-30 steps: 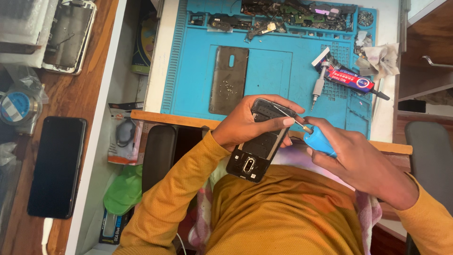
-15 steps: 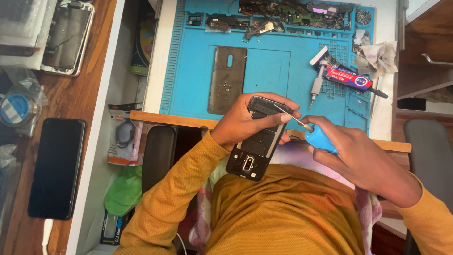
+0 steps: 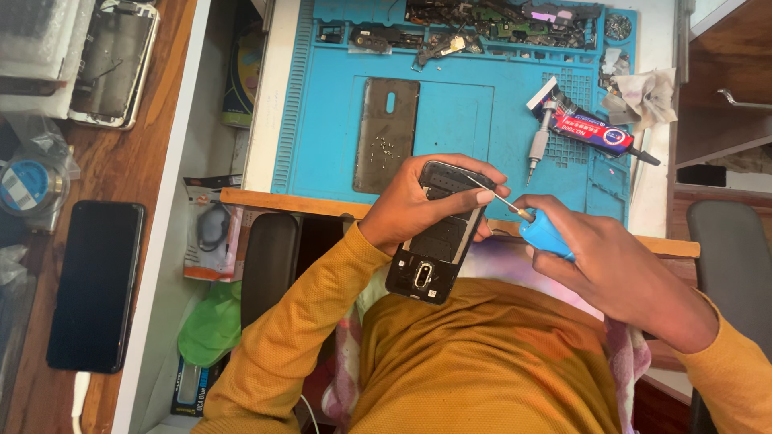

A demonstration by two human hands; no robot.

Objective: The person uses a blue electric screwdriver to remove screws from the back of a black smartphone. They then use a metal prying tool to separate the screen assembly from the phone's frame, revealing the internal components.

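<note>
Over the near edge of a blue work mat (image 3: 474,120), the left hand (image 3: 418,205) clamps its fingers around an opened phone (image 3: 438,233), while the right hand (image 3: 611,261) grips a blue-handled screwdriver (image 3: 535,225), tip touching the phone's upper end.

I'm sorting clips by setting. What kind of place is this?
Most likely a phone repair bench: a blue repair mat strewn with phone parts, the left hand holding an opened phone, the right hand with a blue-handled screwdriver.
</note>
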